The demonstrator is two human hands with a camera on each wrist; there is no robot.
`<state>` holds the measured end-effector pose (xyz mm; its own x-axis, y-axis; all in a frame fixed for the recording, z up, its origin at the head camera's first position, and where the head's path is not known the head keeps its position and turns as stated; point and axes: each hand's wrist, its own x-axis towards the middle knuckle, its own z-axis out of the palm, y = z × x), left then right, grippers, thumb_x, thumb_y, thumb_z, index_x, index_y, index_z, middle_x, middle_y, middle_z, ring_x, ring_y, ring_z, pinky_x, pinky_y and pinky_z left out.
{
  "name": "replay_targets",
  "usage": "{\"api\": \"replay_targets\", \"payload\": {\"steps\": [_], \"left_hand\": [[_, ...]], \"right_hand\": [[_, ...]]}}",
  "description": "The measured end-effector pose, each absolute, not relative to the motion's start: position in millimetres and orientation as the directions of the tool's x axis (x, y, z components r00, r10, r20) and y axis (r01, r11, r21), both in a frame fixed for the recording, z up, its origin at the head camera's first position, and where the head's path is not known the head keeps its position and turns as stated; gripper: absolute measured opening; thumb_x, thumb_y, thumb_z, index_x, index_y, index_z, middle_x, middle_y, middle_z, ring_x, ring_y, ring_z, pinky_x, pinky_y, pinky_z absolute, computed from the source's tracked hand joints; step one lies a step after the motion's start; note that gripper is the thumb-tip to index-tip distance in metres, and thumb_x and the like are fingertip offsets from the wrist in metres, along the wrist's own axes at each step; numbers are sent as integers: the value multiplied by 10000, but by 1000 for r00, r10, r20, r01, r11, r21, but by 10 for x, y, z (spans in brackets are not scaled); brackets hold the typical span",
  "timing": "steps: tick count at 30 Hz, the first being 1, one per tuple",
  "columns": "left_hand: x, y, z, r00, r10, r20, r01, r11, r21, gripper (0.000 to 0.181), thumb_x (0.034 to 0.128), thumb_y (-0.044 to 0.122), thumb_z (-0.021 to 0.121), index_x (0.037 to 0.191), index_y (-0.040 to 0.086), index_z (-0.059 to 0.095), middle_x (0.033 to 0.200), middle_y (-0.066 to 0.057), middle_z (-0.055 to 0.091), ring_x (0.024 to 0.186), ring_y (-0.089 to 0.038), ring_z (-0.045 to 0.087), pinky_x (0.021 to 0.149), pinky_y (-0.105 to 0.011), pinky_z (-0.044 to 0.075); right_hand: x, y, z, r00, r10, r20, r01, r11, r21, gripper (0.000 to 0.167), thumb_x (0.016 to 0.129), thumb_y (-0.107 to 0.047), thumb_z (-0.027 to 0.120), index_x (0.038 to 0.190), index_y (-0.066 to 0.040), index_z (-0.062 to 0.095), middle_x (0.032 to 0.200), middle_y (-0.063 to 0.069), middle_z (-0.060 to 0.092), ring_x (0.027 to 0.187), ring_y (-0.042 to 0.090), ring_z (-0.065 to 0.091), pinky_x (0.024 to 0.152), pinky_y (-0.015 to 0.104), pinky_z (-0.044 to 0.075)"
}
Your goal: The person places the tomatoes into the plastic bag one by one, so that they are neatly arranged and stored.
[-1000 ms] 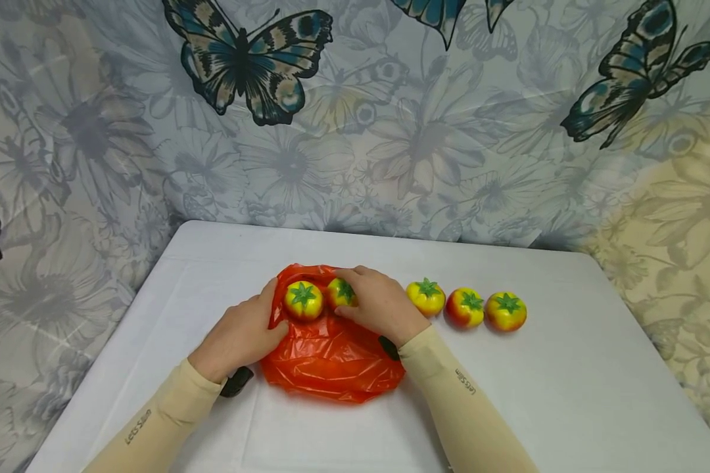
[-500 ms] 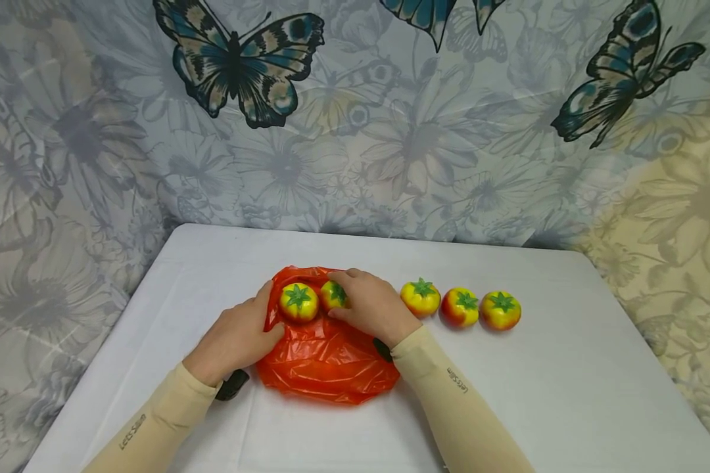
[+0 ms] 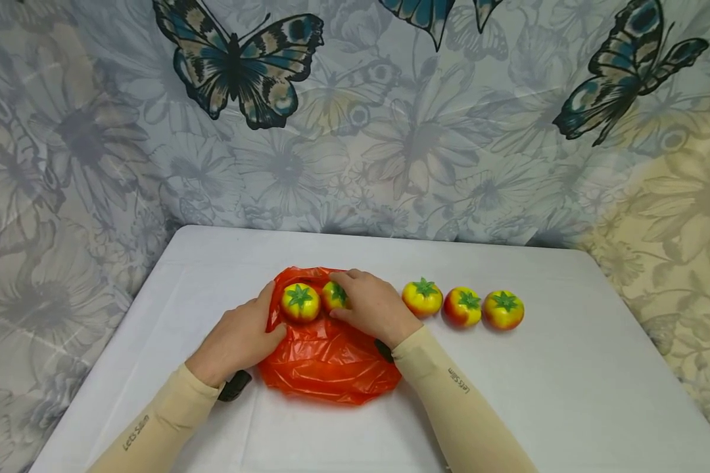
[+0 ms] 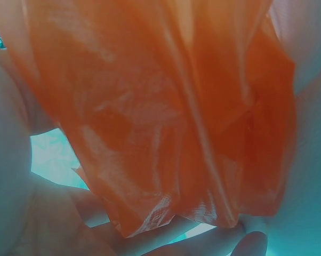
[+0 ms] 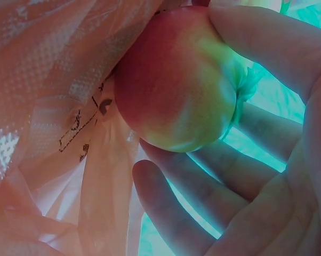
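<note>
A red plastic bag [image 3: 331, 361] lies on the white table with its mouth open. My left hand [image 3: 236, 338] grips the bag's left edge; in the left wrist view, the plastic [image 4: 150, 106] hangs between thumb and fingers. One yellow-and-red tomato [image 3: 300, 303] with a green star-shaped top sits in the bag's mouth. Just right of it, my right hand [image 3: 378, 307] holds a second tomato [image 3: 334, 297], partly covered by the fingers. The right wrist view shows this tomato [image 5: 176, 85] between thumb and fingers, against the bag.
Three more tomatoes stand in a row right of the bag: a left one [image 3: 423, 298], a middle one [image 3: 463, 307] and a right one [image 3: 503, 310]. Dark wrist cameras show beneath both wrists. A butterfly-patterned cloth [image 3: 355, 144] hangs behind the table [image 3: 568, 368].
</note>
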<state>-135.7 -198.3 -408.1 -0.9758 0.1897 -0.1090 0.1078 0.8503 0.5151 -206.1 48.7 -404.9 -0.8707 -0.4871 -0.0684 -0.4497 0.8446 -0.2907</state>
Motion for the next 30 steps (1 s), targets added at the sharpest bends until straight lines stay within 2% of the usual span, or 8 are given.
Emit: {"api": "replay_targets", "payload": {"steps": [10, 18, 24, 30], "left_hand": [[-1352, -1970, -4081, -976, 180, -120, 93, 851, 517, 848, 999, 253, 656, 1676, -40, 237, 1467, -258, 647, 1001, -314, 722, 915, -539, 626], [-1341, -1978, -4088, -974, 182, -135, 85, 847, 526, 870, 1003, 262, 659, 1693, -20, 209, 1492, -244, 633, 972, -286, 709, 884, -512, 626], [-1334, -1960, -4101, -970, 191, -153, 85, 849, 522, 874, 1004, 280, 649, 1695, -18, 204, 1481, -243, 641, 972, -286, 705, 879, -513, 614], [-1339, -1978, -4080, -971, 192, -143, 94, 856, 508, 863, 1004, 296, 639, 1690, -10, 213, 1462, -252, 650, 985, -315, 714, 878, -542, 613]], "right_hand": [[-2054, 499, -4061, -871, -487, -69, -449, 844, -292, 695, 963, -417, 811, 1577, -207, 560, 1502, 89, 649, 1320, 284, 669, 1101, 509, 569], [-2017, 547, -3974, -869, -493, -43, -456, 832, -316, 756, 951, -472, 811, 1604, -223, 523, 1515, 78, 640, 1322, 280, 671, 1092, 507, 576], [-1904, 865, -3804, -881, -471, 44, -455, 817, -353, 713, 968, -462, 796, 1581, -189, 555, 1506, 67, 651, 1355, 283, 657, 1118, 510, 558], [-1784, 1446, -3671, -910, -400, 112, -413, 842, -346, 659, 983, -423, 787, 1552, -164, 582, 1506, 76, 652, 1344, 311, 659, 1121, 539, 549]]}}
